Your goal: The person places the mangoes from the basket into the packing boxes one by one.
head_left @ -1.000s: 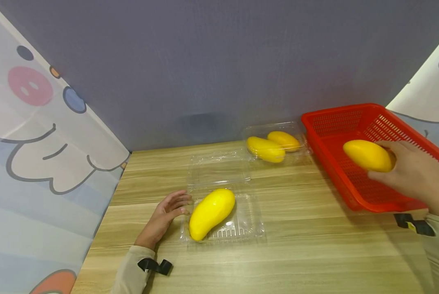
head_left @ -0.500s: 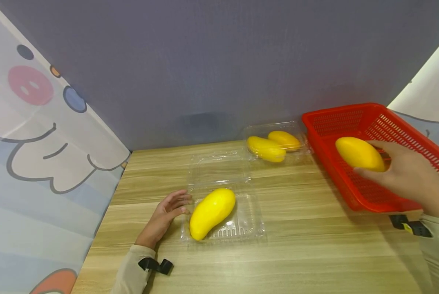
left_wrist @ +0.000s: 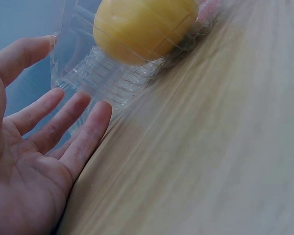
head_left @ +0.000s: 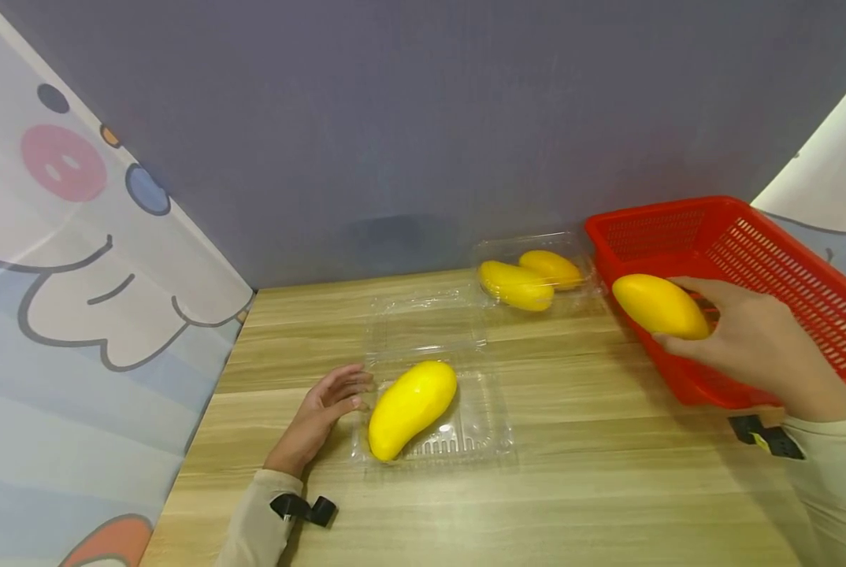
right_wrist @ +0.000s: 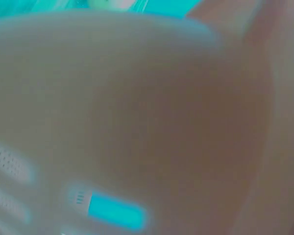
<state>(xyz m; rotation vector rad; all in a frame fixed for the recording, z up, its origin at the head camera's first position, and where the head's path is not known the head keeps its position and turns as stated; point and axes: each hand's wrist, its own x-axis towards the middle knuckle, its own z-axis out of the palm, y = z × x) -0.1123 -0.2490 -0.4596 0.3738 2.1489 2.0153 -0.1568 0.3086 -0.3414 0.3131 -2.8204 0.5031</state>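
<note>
My right hand (head_left: pixel 756 335) grips a yellow mango (head_left: pixel 660 305) between thumb and fingers, above the left rim of the red basket (head_left: pixel 685 376). The right wrist view is blurred and off in colour. On the table, an open clear plastic clamshell box (head_left: pixel 476 409) holds one mango (head_left: pixel 412 409) lying at a slant in its base, with the lid folded back behind. My left hand (head_left: pixel 324 413) rests at the left side of this box, its fingers loosely extended. In the left wrist view, the thumb and fingertips (left_wrist: pixel 102 111) are right at the clear wall, beside the mango (left_wrist: pixel 142 29).
A second clear box (head_left: pixel 490 250) with two mangoes (head_left: pixel 515 285) stands at the back, next to the basket and against the grey wall (head_left: pixel 423 142). A cartoon-printed panel (head_left: pixel 76 315) borders the wooden table (head_left: pixel 572 504) on the left.
My right hand has carried its mango leftward, from over the inside of the basket to its left rim. The left hand and the open box stay in place.
</note>
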